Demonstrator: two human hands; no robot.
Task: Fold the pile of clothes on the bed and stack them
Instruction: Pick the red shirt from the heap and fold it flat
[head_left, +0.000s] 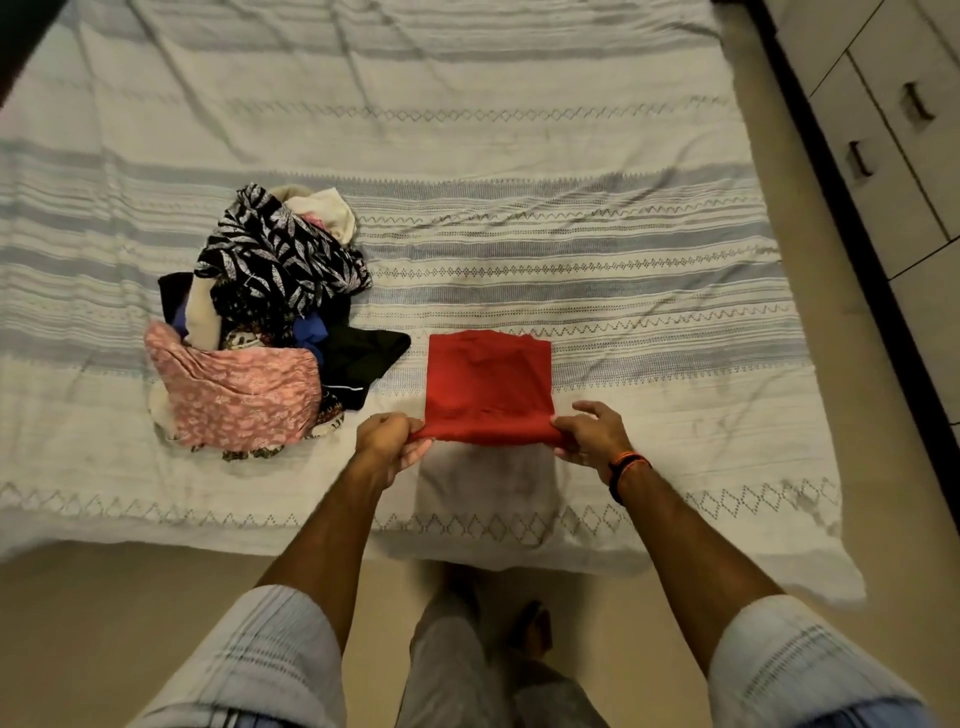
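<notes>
the red cloth (488, 387) lies just below the middle of the frame, a near-square on the bed (571, 130), its near edge lifted off the sheet with a shadow under it. the left hand (387, 434) pinches the near left corner, fingers curled tight round the fabric; the right hand (589, 431) pinches the near right corner between thumb and fingers, the other fingers loosely spread above. a band (626, 467) sits on the right wrist.

the step in hand looks like a fold of this one piece: the near edge is raised, likely to be carried over toward the far edge. the next move probably calls for both corners to travel together and level, so the edges meet square, then a flat press.

the pile (260, 322) sits at centre left, just beside the cloth, still a loose heap, so most of the task seems left. no stack shows yet. drawers (893, 119) stand at upper right.
</notes>
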